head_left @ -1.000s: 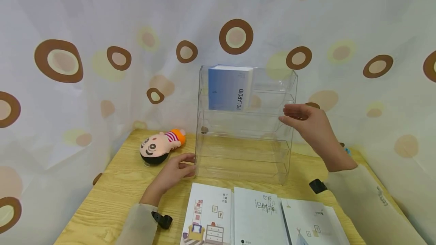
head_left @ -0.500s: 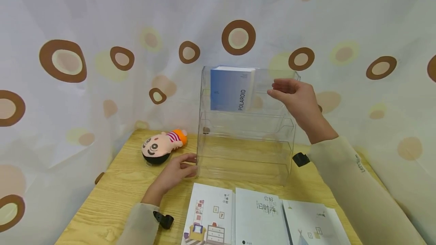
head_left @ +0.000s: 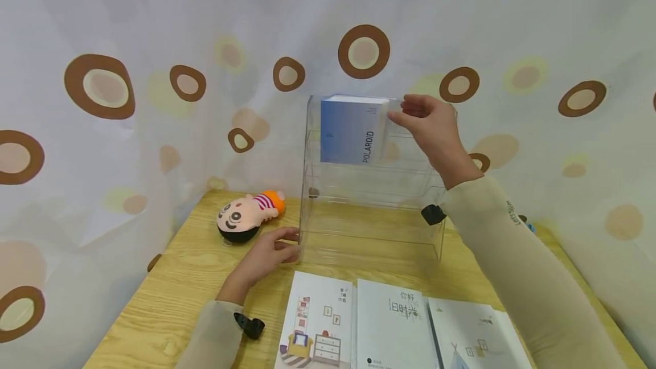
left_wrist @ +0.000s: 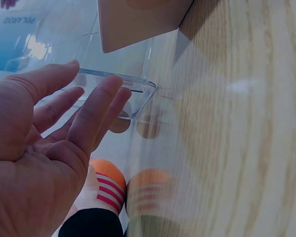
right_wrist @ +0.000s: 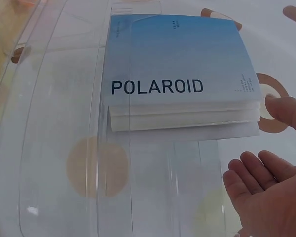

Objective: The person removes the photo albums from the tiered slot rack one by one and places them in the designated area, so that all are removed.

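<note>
A blue-and-white POLAROID book (head_left: 348, 132) stands in the top tier of a clear acrylic rack (head_left: 374, 252). My right hand (head_left: 427, 124) is raised at the rack's upper right, with its thumb close to the book's right edge. In the right wrist view, the hand (right_wrist: 274, 182) holds nothing, and a gap shows between its fingers and the book (right_wrist: 182, 64). Down at the rack's lower left side is my left hand (head_left: 269, 255). Its loosely extended fingers (left_wrist: 91, 113) lie against or just beside the clear corner; exact contact is hard to tell.
Three white-covered books, the left (head_left: 318, 318), middle (head_left: 394, 323) and right (head_left: 471, 329), lie in front of the rack on the wooden table (head_left: 169, 300). A plush doll (head_left: 248, 216) lies left of the rack. Behind hangs a patterned curtain (head_left: 307, 10).
My right hand has moved up and left from the rack's right side to beside the blue book's top right. The left hand has stayed by the rack's lower left.
</note>
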Demonstrator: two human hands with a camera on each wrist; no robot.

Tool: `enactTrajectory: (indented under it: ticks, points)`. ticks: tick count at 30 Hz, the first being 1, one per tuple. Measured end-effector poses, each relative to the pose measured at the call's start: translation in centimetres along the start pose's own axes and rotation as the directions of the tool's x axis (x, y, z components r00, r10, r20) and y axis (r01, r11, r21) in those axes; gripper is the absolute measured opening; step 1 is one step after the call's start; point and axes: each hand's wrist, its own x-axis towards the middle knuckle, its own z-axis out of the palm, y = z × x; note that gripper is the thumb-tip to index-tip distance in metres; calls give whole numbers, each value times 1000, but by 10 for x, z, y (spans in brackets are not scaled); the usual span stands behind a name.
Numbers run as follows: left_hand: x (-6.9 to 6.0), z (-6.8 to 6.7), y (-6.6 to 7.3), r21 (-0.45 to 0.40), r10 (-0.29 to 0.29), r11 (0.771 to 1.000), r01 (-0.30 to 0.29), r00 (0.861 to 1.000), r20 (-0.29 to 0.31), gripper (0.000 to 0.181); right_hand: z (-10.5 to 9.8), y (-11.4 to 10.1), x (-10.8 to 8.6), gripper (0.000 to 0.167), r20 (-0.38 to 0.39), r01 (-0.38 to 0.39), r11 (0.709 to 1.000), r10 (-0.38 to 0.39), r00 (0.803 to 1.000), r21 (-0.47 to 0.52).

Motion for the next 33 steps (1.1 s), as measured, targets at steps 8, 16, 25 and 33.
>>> enactTrajectory:
  ticks: [8, 16, 25, 33]
  points:
    - [0, 0, 0, -10, -7, 1000, 7, 1000, -11, 51, 16, -3, 10, 73, -13, -15, 998, 16, 1000, 62]
    - [3, 0, -1, -23, 15, 1000, -15, 1000, 6, 51, 29, -7, 19, 72, -21, -20, 995, 22, 1000, 97]
    - [1, 1, 1, -10, -5, 1000, 5, 1000, -8, 52, 34, -7, 21, 65, -22, -14, 996, 16, 1000, 90]
    - [2, 0, -1, -8, 9, 1000, -9, 1000, -2, 51, 38, -5, 21, 55, 2, -1, 995, 1, 1000, 101]
